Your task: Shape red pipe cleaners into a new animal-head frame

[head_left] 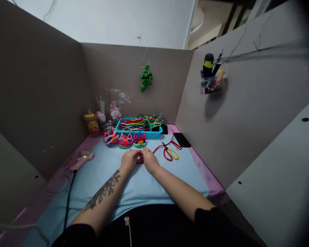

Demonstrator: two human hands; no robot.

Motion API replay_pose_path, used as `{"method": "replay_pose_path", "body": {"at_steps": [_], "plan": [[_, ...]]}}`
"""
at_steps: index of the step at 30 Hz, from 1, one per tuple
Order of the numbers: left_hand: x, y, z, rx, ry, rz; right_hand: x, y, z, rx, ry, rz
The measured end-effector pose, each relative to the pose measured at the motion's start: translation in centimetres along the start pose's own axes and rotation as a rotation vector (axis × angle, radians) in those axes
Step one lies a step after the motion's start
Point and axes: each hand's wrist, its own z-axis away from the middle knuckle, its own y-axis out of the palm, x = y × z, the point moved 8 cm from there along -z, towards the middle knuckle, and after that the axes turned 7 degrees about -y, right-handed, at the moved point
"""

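Two hands meet at the middle of the blue mat [144, 185] in the head view: the left hand [129, 160] and the right hand [149, 160] sit close together, fingers curled round a small red piece [139, 159] that lies on the mat between them. How firmly either hand grips it I cannot tell.

Risks, as I judge them: the glue gun [81, 160] lies near the left forearm with its light on, and its cord [68, 202] runs beside that arm, so a sideways sweep could snag it or bring skin against the tip. The scissors [170, 153] rest just right of the right hand, and a red strand [162, 145] beside them could catch a wrist.

Most of the red piece is covered by the fingers, so its shape is unclear. The three finished figures [125, 140] before the tray [139, 134] are too small to read, and the jar [93, 125] contents are indistinct.
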Motion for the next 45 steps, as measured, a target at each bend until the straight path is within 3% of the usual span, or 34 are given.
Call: {"method": "replay_pose_path", "body": {"at_steps": [11,17,20,25,29,32,40,45], "plan": [[0.2,0.0,-0.3,-0.068,0.025,0.005,0.4,-0.3,0.0,-0.013,-0.031,0.035],[1.1,-0.4,-0.4,-0.152,-0.069,0.105,0.4,-1.0,-0.1,-0.008,0.006,0.049],[2.2,-0.8,-0.2,-0.177,-0.188,0.17,0.1,-1.5,-0.1,-0.035,0.037,0.042],[3.9,0.6,-0.1,-0.076,-0.387,0.448,0.2,-1.9,0.1,-0.08,0.02,0.051],[4.0,2.4,-0.2,0.075,-0.475,0.844,0.9,-2.5,0.2,-0.131,-0.033,0.077],[3.7,2.9,-0.2,0.135,-0.515,1.026,0.8,-2.9,0.3,-0.168,-0.026,0.074],[2.6,2.6,-0.1,0.189,-0.463,1.083,0.5,-2.9,0.4,-0.178,0.001,0.041],[2.4,2.2,-0.2,0.133,-0.445,1.046,0.7,-3.0,0.4,-0.165,-0.008,0.02]]}}
